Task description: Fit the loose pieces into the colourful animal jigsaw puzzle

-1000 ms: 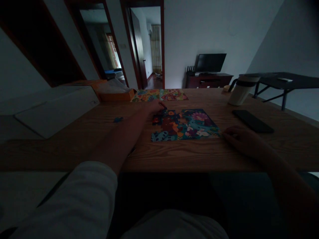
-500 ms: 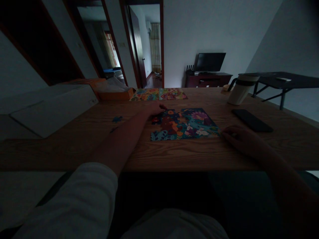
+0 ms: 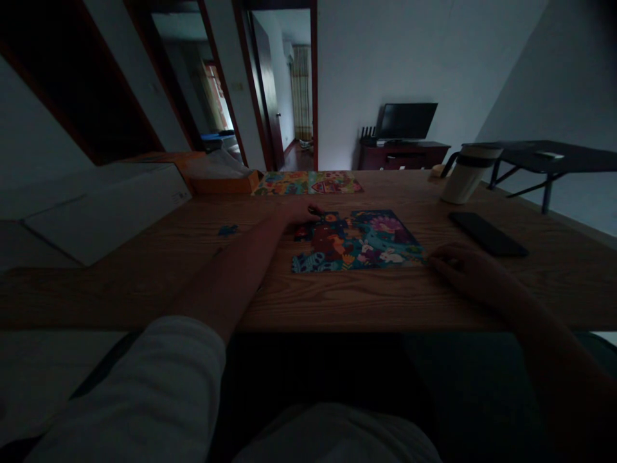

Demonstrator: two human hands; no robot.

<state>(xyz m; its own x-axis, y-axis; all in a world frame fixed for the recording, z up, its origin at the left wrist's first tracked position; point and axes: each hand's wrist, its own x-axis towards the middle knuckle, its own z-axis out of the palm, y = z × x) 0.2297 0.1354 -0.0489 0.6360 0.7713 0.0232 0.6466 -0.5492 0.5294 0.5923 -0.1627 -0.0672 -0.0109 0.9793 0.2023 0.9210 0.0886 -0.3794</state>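
Note:
A partly joined jigsaw puzzle (image 3: 366, 241) with rabbits and a fox lies on the wooden table. At its upper left edge is my left hand (image 3: 301, 213), fingers closed on a small dark puzzle piece (image 3: 315, 210). Just below that hand, a dark piece with a red patch (image 3: 303, 233) adjoins the puzzle's left side. My right hand (image 3: 456, 257) rests on the table with loosely curled fingers, its tips at the puzzle's lower right corner. A loose blue piece (image 3: 228, 229) sits to the left, and my left forearm partly covers other pieces.
Behind the puzzle lies a colourful picture sheet (image 3: 308, 182). A black phone (image 3: 486, 233) and a white cup (image 3: 465, 177) stand to the right. At the left are a white box (image 3: 106, 206) and an orange box (image 3: 224, 185) with plastic wrapping.
My left fingers have drawn in slightly at the puzzle's upper left edge, and a dark piece now shows at their tips. My right hand stays in place.

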